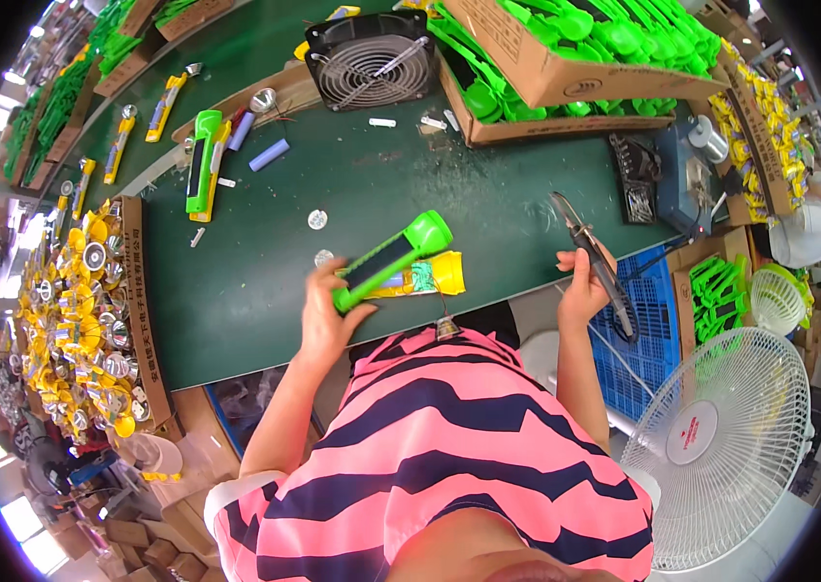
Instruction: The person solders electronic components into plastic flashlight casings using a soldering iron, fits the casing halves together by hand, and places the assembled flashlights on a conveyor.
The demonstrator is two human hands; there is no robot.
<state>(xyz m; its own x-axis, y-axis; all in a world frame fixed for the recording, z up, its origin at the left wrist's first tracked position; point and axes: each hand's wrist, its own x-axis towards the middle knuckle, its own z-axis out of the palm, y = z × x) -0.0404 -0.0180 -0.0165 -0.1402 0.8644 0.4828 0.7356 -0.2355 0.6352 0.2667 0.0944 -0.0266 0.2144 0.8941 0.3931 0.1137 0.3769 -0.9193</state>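
Observation:
My left hand [325,312] grips a green flashlight housing [393,258] with a dark panel on its side, tilted up to the right over the green bench [265,291]. A yellow flashlight part [433,275] lies just under it near the bench's front edge. My right hand [580,288] holds a soldering iron [593,260] off the bench's right front corner, its tip raised and pointing up-left. A thin wire hangs near my pink and navy striped shirt.
A square black fan [372,56] stands at the back. Cardboard boxes of green parts [566,58] sit back right, a box of yellow reflectors [90,320] on the left. Another green and yellow flashlight [203,160] and blue battery cells [269,154] lie mid-bench. A white floor fan [721,436] stands lower right.

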